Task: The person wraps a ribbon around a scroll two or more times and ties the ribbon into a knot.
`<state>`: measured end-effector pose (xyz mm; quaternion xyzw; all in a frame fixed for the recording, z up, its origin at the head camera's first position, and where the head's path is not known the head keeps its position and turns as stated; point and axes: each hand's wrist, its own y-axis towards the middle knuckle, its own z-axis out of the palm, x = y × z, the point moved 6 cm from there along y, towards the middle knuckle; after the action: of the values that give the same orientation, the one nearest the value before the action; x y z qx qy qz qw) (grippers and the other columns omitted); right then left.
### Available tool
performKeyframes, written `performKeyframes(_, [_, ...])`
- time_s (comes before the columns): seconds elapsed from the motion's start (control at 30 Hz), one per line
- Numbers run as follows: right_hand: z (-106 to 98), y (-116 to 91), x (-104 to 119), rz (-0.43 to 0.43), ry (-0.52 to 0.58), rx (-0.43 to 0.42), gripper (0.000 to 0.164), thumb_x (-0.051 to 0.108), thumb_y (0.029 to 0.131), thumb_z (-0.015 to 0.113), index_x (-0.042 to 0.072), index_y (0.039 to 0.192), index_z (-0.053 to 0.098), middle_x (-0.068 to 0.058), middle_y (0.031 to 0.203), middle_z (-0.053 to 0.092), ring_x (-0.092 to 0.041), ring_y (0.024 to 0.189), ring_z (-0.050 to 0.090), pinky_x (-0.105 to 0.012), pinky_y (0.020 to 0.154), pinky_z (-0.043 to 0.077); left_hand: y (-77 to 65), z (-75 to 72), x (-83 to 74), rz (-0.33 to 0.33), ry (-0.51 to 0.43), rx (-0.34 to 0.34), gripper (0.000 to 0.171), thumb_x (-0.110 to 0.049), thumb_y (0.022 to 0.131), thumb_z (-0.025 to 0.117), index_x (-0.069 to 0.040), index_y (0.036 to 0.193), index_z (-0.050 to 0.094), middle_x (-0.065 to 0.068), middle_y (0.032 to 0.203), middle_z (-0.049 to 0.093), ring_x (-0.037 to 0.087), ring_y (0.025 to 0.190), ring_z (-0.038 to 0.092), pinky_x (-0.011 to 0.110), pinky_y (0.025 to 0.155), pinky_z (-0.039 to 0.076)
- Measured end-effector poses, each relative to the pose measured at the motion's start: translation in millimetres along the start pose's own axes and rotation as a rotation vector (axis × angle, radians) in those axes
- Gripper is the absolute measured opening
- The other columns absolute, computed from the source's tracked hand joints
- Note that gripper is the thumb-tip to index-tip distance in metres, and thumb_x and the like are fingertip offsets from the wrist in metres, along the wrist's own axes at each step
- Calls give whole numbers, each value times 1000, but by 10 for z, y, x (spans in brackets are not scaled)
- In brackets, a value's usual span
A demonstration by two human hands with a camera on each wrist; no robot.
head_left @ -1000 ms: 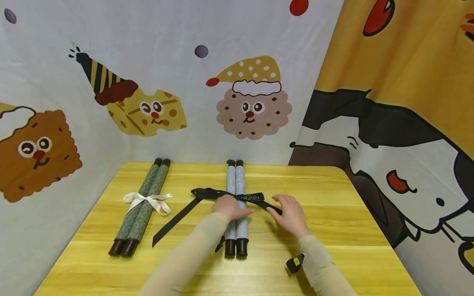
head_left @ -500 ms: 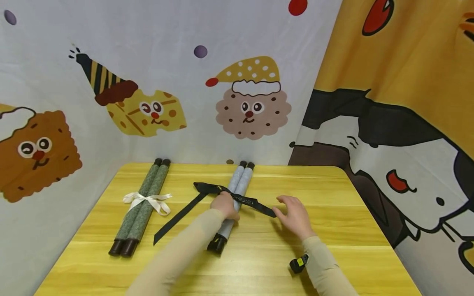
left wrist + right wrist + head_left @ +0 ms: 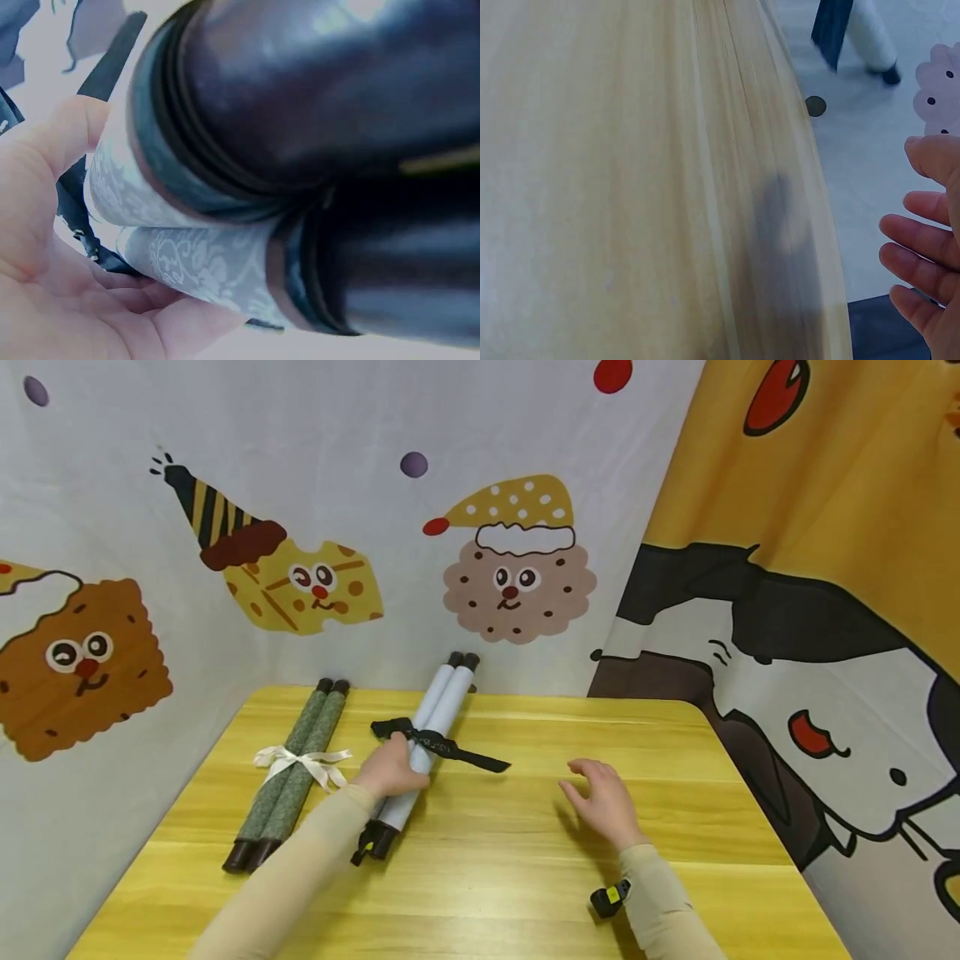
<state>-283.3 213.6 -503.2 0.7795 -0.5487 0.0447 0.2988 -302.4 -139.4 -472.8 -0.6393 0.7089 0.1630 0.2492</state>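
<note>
A pair of pale blue patterned scrolls [image 3: 453,700] with dark end knobs lies in my left hand [image 3: 388,767], which grips them around the middle. The scrolls slant, their far ends up against the backdrop. Tied around them is a black ribbon [image 3: 480,762], one tail hanging out to the right. In the left wrist view, thumb and fingers wrap both rolls [image 3: 202,266], the dark knobs [image 3: 300,90] close to the camera. My right hand [image 3: 603,802] hovers over the table at right with relaxed fingers and holds nothing.
At left on the wooden table [image 3: 525,893] lies a pair of green scrolls [image 3: 318,720] tied with a white ribbon [image 3: 279,762] in a bow; my left sleeve [image 3: 288,868] passes over their near end. A cartoon-printed cloth [image 3: 420,610] stands behind the table.
My left hand has taken up the blue scrolls and carried them left, toward the green pair, tilting them. The black ribbon's tail has slipped away from my right hand, which stays at right.
</note>
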Motion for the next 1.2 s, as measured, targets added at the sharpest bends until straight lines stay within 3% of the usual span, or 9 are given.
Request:
performKeyframes(0.17, [6, 4, -33, 9, -11, -4, 41, 28, 92, 73, 1, 122, 65, -15, 116, 67, -36, 112, 57, -53, 96, 46, -148, -494, 322, -11, -21, -79, 68, -26, 74, 77, 13, 117, 41, 21, 94, 55, 32, 77, 58, 45, 66, 52])
performKeyframes(0.33, [-24, -17, -91, 16, -11, 6, 47, 30, 92, 72, 0, 127, 62, -19, 122, 64, -38, 117, 54, -54, 98, 44, -300, -936, 740, -40, -14, -150, 79, -27, 77, 75, 20, 125, 34, 30, 100, 54, 38, 82, 59, 48, 67, 52])
performKeyframes(0.53, [-68, -66, -163, 32, -14, 12, 49, 29, 92, 72, 0, 129, 60, -20, 124, 63, -39, 118, 53, -55, 99, 42, -474, -1294, 1252, -94, -16, -170, 84, -28, 81, 76, 24, 127, 29, 33, 99, 50, 40, 80, 57, 46, 62, 50])
performKeyframes(0.7, [-94, -104, -188, 37, -19, 13, 49, 29, 92, 72, -1, 129, 60, -20, 124, 63, -40, 118, 54, -55, 98, 43, -607, -1422, 1599, -127, 11, -190, 85, -28, 81, 76, 27, 126, 29, 32, 94, 49, 38, 75, 55, 46, 58, 48])
performKeyframes(0.8, [-115, -120, -194, 37, -19, 13, 49, 28, 92, 72, -1, 129, 60, -20, 123, 63, -40, 117, 54, -56, 97, 44, -665, -1440, 1788, -157, 33, -190, 77, -26, 81, 75, 27, 119, 34, 30, 88, 50, 37, 71, 54, 45, 56, 47])
performKeyframes(0.93, [-129, -132, -208, 34, -17, 11, 48, 27, 92, 73, -2, 129, 60, -20, 122, 63, -40, 117, 54, -56, 97, 43, -725, -1433, 2010, -230, 46, -168, 59, -25, 80, 74, 19, 100, 40, 25, 81, 49, 34, 68, 51, 43, 55, 45])
performKeyframes(1.2, [-113, -159, -251, 35, -24, 13, 49, 27, 91, 74, -2, 127, 61, -20, 121, 64, -40, 115, 55, -55, 97, 44, -770, -1328, 2253, -313, 92, -107, 48, -25, 81, 71, 12, 91, 42, 21, 77, 48, 33, 66, 49, 44, 55, 45])
